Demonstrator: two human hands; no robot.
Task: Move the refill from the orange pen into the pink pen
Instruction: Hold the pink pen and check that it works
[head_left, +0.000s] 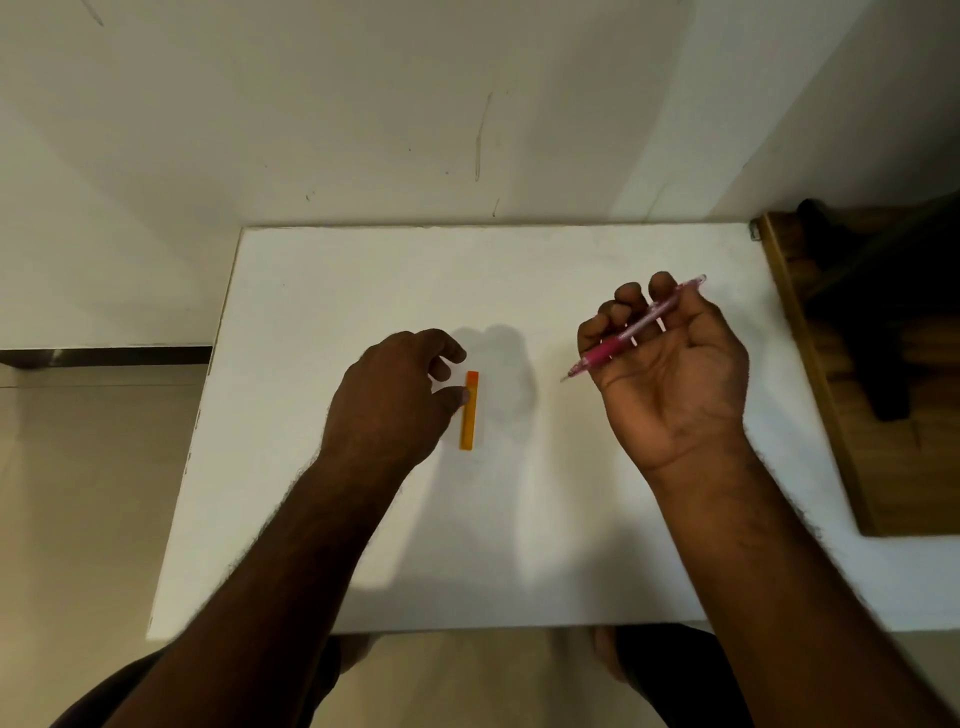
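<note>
Right hand (670, 364) grip around pink pen (631, 330) — left hand (395, 395) thumb at orange piece (469, 413)

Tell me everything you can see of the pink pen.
The pink pen is a slim pen with a clear pinkish barrel, looking like plastic, a darker pink grip section near the tip and a pale cap end. It is off the table, held slantwise in the right hand, whose fingers curl round its barrel. Its fine tip points down and left, toward the table; the back end sticks out past the fingers, up and right. Nothing else touches it.
</note>
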